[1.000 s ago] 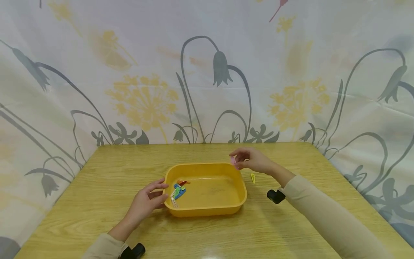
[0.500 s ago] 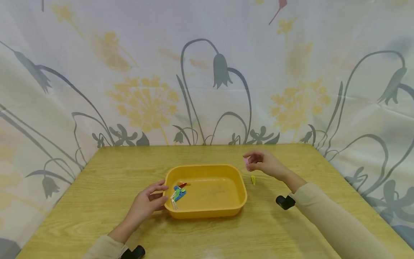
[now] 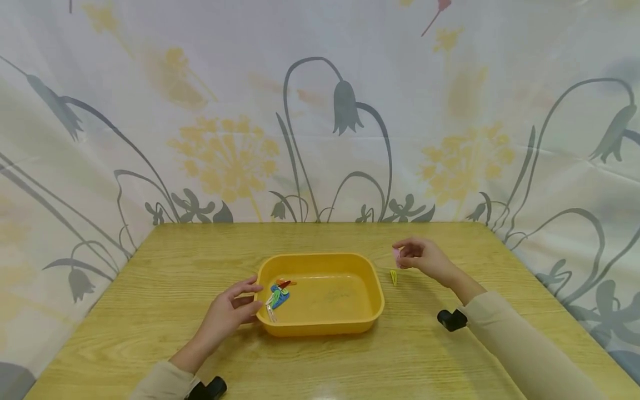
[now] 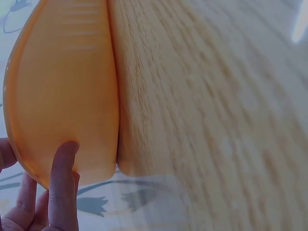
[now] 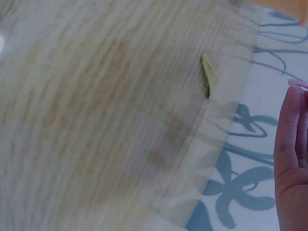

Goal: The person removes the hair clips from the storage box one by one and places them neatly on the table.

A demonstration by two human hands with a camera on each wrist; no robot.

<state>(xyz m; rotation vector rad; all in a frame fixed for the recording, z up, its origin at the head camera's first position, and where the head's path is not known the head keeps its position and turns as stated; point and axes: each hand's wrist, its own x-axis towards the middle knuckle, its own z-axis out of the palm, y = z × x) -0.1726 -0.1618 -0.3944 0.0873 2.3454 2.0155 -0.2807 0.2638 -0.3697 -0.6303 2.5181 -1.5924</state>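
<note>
Rightward from the yellow tray (image 3: pixel 320 330), the pink clip (image 3: pixel 396 256) has been carried by the right hand (image 3: pixel 429 262) since the earlier frame, while the tray and the left hand (image 3: pixel 227 312) have been kept in place. The pink clip is pinched between the fingertips of the right hand and is held just above or beyond the yellow clip (image 3: pixel 393 278), which is left lying on the surface (image 3: pixel 310 366); the exact height cannot be told. By the left hand, the tray's left wall is touched with loosely extended fingers, nothing being grasped. A small pile of clips (image 3: pixel 278 295) is gathered inside, toward that wall. A transfer out of the tray is judged to be in hand; next, a careful lowering and release beside the yellow clip would seem to be called for.
</note>
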